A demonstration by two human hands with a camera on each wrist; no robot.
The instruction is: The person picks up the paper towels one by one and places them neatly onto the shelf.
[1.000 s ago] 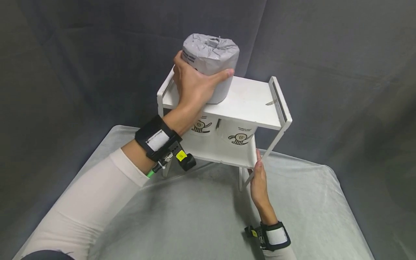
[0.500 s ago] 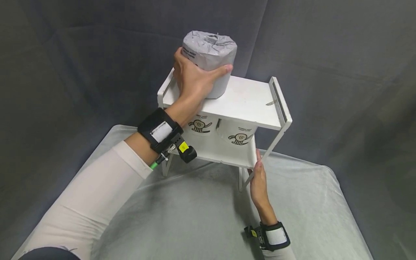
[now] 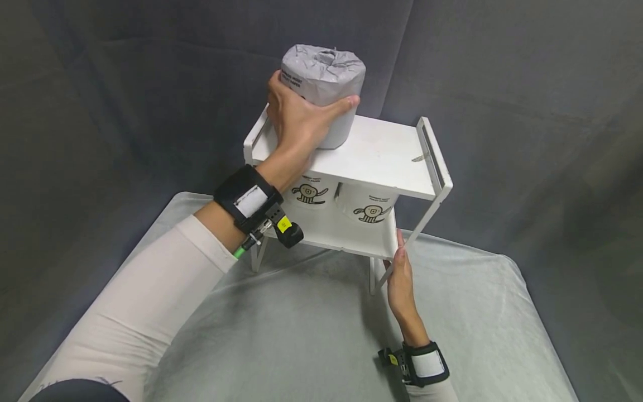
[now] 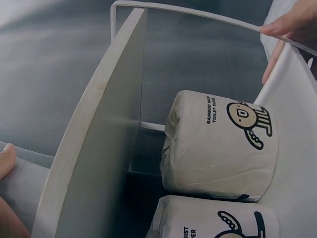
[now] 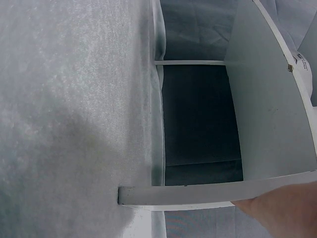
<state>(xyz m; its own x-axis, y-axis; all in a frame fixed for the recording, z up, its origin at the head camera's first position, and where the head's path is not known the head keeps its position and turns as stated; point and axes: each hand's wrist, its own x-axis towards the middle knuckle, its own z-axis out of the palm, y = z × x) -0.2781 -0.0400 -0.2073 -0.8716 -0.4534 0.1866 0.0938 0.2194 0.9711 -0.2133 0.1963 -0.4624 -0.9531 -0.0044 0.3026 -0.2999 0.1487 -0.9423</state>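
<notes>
A toilet paper roll (image 3: 331,78) in crinkled grey-white wrapping stands upright over the left part of the top shelf of a small white two-tier rack (image 3: 387,151). My left hand (image 3: 301,123) grips it from the near side, thumb toward its right and fingers round its left; the fingertips are hidden. At the rack's lower right, my right hand (image 3: 400,282) holds the side frame beside the lower shelf. In the left wrist view this right hand (image 4: 297,25) has its thumb on the thin frame bar. Two more wrapped rolls, a left roll (image 3: 310,192) and a right roll (image 3: 366,204), stand on the lower shelf.
The rack stands on a pale grey cloth-covered table (image 3: 301,324). Dark grey curtains (image 3: 502,111) hang behind and at the sides. The top shelf has raised end rails, the right rail (image 3: 434,156) being in full view.
My left hand has shifted the toilet paper roll slightly up and back in the head view, most of it in the first half second. My right hand and the rack look almost unmoved.
</notes>
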